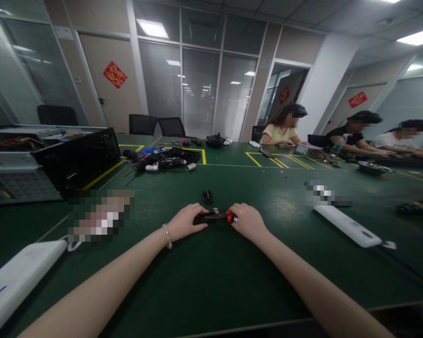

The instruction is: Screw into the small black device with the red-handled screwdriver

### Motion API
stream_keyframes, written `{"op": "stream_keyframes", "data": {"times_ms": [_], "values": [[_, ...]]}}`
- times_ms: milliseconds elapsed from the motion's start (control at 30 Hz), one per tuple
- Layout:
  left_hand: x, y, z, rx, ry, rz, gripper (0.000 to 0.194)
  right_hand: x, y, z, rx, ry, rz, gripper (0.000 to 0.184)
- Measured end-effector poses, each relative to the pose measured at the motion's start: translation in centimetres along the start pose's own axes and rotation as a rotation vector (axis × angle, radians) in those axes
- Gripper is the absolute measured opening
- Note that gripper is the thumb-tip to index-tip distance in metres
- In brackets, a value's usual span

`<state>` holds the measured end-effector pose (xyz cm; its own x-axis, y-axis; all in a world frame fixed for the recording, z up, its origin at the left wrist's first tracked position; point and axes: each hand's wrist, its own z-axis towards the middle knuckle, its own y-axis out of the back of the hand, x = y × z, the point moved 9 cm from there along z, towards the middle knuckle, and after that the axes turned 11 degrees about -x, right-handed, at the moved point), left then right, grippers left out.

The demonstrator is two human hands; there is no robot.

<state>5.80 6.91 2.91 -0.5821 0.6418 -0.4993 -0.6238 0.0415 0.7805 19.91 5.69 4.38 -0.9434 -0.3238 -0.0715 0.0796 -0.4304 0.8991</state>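
Nearest the camera, two bare forearms (105,273) come in from the lower corners and slant inward over the green table (211,281), with a long white block (24,270) lying outside the left one. Between the hands, just above the tabletop or resting on it (which of the two I cannot tell), is a slim red-and-black tool (216,217), its dark end in the left hand (186,219) and its red end in the right hand (248,222). It lies roughly level, side to side, dark and narrow along the middle, bright red where it meets the right fingers; its exact shape is partly hidden. The left thumb and fingers pinch the dark end from below and above, the wrist wearing a pale beaded bracelet (167,236). The right fingers curl closed around the red end, knuckles up. Just beyond the tool sits a small black object (207,196).
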Motion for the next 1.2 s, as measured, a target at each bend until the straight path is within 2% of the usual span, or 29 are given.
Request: {"op": "stream_keyframes", "data": {"times_ms": [467, 800, 1200], "values": [[0.21, -0.06, -0.04, -0.003, 0.001, -0.004, 0.032, -0.17, 0.02, -0.06, -0.032, -0.012, 0.024, 0.016], [0.13, -0.14, 0.05, -0.033, -0.049, 0.017, 0.031, -0.03, -0.3, 0.04, -0.011, 0.002, -0.002, 0.016], [0.16, -0.15, 0.06, -0.024, -0.036, 0.014, 0.032, -0.01, -0.2, 0.06, 0.006, -0.013, -0.001, 0.016]]}}
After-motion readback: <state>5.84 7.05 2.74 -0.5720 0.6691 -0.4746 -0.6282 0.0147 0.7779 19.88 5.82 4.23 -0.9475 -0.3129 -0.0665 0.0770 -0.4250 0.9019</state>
